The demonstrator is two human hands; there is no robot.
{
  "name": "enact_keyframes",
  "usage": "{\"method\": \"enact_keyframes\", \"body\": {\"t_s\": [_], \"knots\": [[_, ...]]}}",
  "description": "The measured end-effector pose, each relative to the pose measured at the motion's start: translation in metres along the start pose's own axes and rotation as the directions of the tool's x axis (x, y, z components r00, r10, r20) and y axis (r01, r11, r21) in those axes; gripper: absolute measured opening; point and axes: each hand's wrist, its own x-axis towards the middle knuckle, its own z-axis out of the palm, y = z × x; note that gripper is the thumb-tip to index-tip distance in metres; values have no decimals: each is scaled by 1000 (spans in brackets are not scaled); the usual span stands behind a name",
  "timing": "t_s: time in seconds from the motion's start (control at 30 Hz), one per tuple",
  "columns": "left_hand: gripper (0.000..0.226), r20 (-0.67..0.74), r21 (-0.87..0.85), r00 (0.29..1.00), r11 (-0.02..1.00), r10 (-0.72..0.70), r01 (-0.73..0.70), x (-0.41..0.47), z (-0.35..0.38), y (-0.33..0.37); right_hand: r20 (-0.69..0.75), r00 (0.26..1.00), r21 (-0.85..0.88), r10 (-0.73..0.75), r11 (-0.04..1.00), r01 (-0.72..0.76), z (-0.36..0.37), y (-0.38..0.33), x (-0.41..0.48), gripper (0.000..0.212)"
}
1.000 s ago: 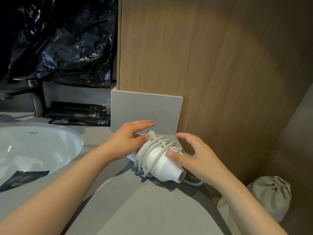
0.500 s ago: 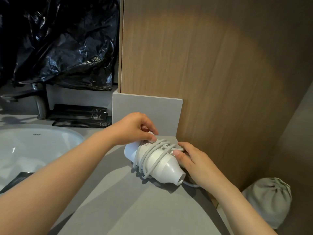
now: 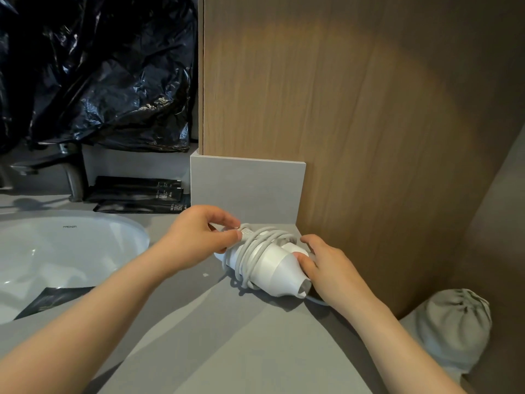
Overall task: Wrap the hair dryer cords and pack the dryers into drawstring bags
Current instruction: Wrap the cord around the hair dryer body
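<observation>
Here the white dryer (image 3: 272, 265) lies on its side on the grey tabletop (image 3: 199, 322), with its nozzle pointing toward the person and a little to the right. The pale cord (image 3: 250, 251) is wound in several loops around the body of the dryer. The left hand (image 3: 196, 237) is at the left, far end of the dryer; its grip is closed, thumb and fingers pinching a part of the cord that carries a small label. The right hand (image 3: 329, 265) is at the right side of the dryer, near the nozzle; its thumb presses on the white body and its fingers curl over the far side, so this grip is clamped on the dryer.

Just behind the dryer stands a low grey slab (image 3: 247, 189), and behind and to the right of the dryer rises a wood panel (image 3: 369, 137). To the right of the dryer and lower down sits a grey bag (image 3: 454, 328), pulled closed at the top. Left of the dryer is a white sink (image 3: 56, 251). Some black packets (image 3: 136, 191) lie behind the dryer to the left, beside a tap (image 3: 71, 172). Above them hangs black plastic (image 3: 99, 81).
</observation>
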Motion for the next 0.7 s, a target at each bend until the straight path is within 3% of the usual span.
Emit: {"method": "enact_keyframes", "body": {"t_s": [0.13,0.3,0.5,0.7], "knots": [[12,16,-51,1000,998,-20,21,-8,-1,7,-22,1000,-28,15,999,-15,1,-2,-1,39],[17,1,2,1000,1000,7,-7,-25,1,7,-54,998,-88,11,996,-16,2,-3,2,38],[16,-58,-25,998,1000,17,-18,-25,7,-2,-91,996,-33,-4,999,1,0,0,1,36],[11,-118,98,991,994,56,-45,-25,16,-8,-18,1000,43,-2,999,2,-12,2,2,30]]}}
